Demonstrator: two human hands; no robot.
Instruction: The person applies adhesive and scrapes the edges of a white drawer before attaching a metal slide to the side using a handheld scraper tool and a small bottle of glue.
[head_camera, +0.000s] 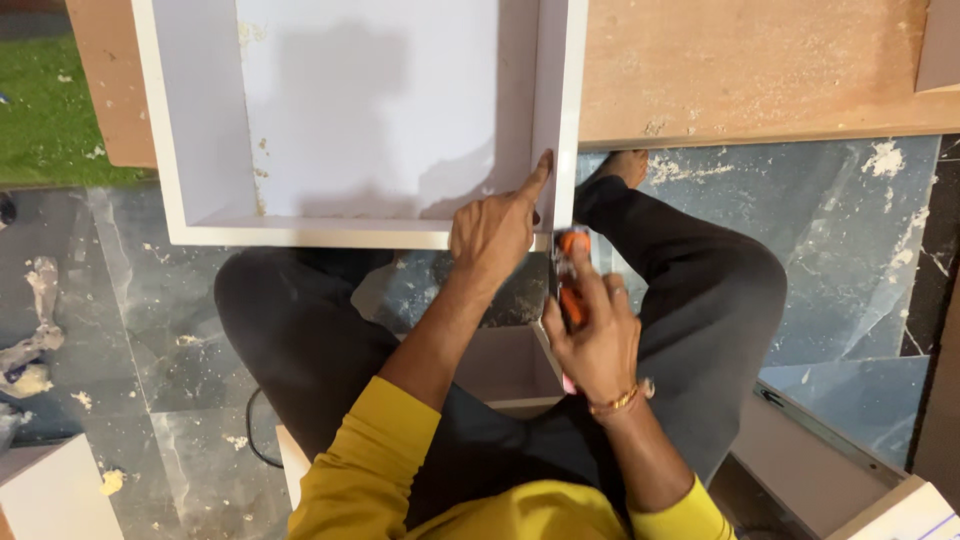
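Head view, looking straight down at a seated person. Right hand (592, 335) is wrapped around an orange-handled tool (571, 285); fingers closed over the handle, thumb along its side, so the grip is pressed tight on it. The tool stands upright against the near right corner of a white box frame (350, 236). Its tip is hidden at the corner, so its kind cannot be told for sure. A bracelet sits at the right wrist.

Left hand (492, 232) rests on the same corner, just beside the tool. Index finger is stretched out and lies along the inner face of the frame's right side panel (560, 100); the other fingers are curled loosely. It holds nothing, only presses on the panel.

White box frame: open, shallow, lying flat, with a pale back panel inside. It sits partly on a brown board (760, 70) that spans the top of the view, its near edge just above the person's knees.

Person: yellow sleeves, dark trousers, legs crossed on a dark marbled floor (860, 250) strewn with sawdust and chips. One bare foot (628, 165) shows beside the frame's right panel. A small grey open box (505, 370) lies in the lap below the hands. More white panels show at the lower corners.
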